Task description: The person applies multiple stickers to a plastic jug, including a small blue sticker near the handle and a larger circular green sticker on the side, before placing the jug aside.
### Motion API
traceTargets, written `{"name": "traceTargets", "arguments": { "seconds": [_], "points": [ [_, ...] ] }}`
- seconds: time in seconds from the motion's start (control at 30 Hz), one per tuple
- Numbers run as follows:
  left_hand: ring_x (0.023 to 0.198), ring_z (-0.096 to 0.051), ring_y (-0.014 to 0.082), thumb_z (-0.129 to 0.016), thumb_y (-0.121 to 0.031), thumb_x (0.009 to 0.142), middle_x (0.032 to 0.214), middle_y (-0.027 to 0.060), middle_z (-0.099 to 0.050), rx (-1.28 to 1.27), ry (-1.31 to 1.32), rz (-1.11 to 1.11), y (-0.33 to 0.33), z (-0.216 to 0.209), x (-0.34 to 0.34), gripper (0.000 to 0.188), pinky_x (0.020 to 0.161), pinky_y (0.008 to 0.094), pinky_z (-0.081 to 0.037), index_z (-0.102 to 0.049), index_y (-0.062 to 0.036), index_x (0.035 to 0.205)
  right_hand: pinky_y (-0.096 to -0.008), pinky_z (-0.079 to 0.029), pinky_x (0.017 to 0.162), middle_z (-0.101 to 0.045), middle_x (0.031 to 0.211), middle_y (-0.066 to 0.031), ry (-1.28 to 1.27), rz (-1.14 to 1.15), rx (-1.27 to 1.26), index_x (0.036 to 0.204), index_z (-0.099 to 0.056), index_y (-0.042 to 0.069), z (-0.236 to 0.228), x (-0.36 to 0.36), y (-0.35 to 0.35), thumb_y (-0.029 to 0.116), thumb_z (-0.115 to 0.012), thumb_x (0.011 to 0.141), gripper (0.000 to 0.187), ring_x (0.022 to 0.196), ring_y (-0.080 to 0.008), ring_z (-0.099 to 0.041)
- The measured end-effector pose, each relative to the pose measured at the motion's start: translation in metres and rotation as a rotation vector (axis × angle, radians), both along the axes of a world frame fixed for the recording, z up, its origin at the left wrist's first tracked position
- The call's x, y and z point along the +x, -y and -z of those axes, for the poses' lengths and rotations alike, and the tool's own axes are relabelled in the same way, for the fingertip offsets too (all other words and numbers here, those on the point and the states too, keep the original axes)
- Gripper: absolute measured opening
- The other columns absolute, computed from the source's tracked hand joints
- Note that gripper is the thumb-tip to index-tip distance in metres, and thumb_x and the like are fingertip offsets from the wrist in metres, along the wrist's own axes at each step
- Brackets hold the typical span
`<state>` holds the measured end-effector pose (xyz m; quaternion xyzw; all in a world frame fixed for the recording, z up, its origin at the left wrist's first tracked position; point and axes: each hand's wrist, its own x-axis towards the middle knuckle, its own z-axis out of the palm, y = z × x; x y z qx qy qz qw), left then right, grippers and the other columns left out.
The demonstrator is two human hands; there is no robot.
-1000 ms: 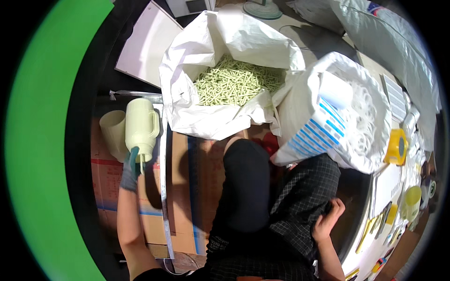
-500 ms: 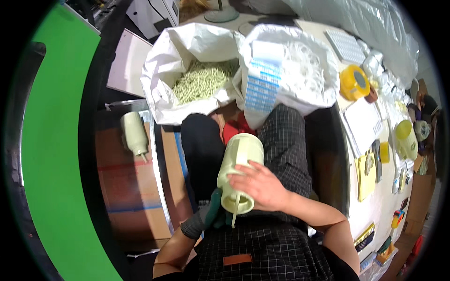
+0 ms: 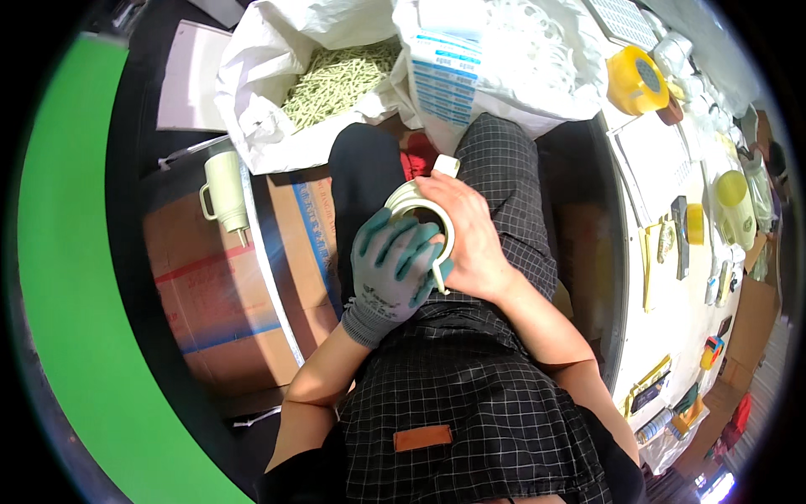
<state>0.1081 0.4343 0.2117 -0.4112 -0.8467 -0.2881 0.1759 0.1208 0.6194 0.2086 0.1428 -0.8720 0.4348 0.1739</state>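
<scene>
A pale yellow-green handled mug (image 3: 405,198) is tilted over my lap, its round mouth turned toward me. My bare right hand (image 3: 467,225) wraps around its right side, fingers bent over the wall. My left hand (image 3: 391,267), in a grey glove with green fingertips, grips the near rim, its fingers lying across part of the mouth. A thin pale rod (image 3: 441,280) sticks out at the near edge, beside the gloved fingertips. A pale block-shaped part (image 3: 447,165) shows beyond my right fingers. The gloved hand hides the mug's lower left and much of its inside.
A similar mug (image 3: 224,193) lies on cardboard boxes (image 3: 222,294) at left. Ahead stand a white sack (image 3: 252,139) of pale green rods (image 3: 340,82) and another sack (image 3: 525,116) of white rings (image 3: 529,50). The right-hand table (image 3: 617,323) bears tape rolls, papers and tools.
The mug has turned and tipped, so its mouth shows more. My left gloved hand has moved from beneath it up over the rim; my right hand has shifted to its far right side.
</scene>
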Motion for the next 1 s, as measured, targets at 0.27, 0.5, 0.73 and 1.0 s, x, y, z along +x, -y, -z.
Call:
{"name": "traceTargets", "arguments": {
  "seconds": [0.27, 0.5, 0.73, 1.0],
  "points": [
    [0.094, -0.066, 0.0308, -0.071, -0.034, 0.094, 0.098, 0.0119, -0.068, -0.101, 0.056, -0.034, -0.008, -0.006, -0.011, 0.032, 0.108, 0.0616, -0.046, -0.066, -0.0069, 0.111, -0.0546, -0.035, 0.119, -0.059, 0.143, -0.0161, 0.068, -0.054, -0.081, 0.144, -0.052, 0.004, 0.004, -0.006, 0.0, 0.023, -0.088, 0.07, 0.084, 0.14, -0.0371, -0.051],
    [0.133, -0.052, 0.0399, -0.092, -0.034, 0.078, 0.14, 0.0197, -0.057, 0.158, -0.205, -0.355, 0.004, -0.049, -0.068, 0.095, 0.115, 0.0593, -0.036, -0.042, -0.0011, 0.151, -0.0576, -0.033, 0.118, -0.046, 0.152, -0.0209, -0.228, -0.063, -0.075, 0.144, -0.056, 0.013, -0.029, -0.092, 0.019, 0.014, -0.089, 0.064, 0.086, 0.14, -0.047, -0.041],
    [0.135, -0.052, 0.0445, -0.095, -0.021, 0.075, 0.148, 0.0248, -0.052, 0.247, -0.348, -0.39, 0.015, -0.058, -0.143, 0.104, 0.111, 0.0554, -0.044, -0.035, 0.0019, 0.157, -0.0471, -0.044, 0.113, -0.056, 0.142, -0.0152, -0.285, 0.09, -0.033, 0.137, -0.064, 0.018, -0.062, -0.147, 0.003, 0.011, -0.086, 0.07, 0.071, 0.132, -0.0378, -0.052],
    [0.125, -0.056, 0.037, -0.096, -0.046, 0.069, 0.139, 0.0194, -0.058, 0.313, 0.131, -0.188, 0.003, -0.054, -0.069, 0.087, 0.107, 0.0526, -0.047, -0.059, -0.0027, 0.135, -0.0435, -0.056, 0.089, -0.069, 0.102, -0.0074, 0.11, 0.276, 0.599, 0.1, -0.081, 0.013, 0.0, -0.195, -0.188, 0.003, -0.07, 0.085, 0.021, 0.106, -0.0307, -0.067]
  ]
}}
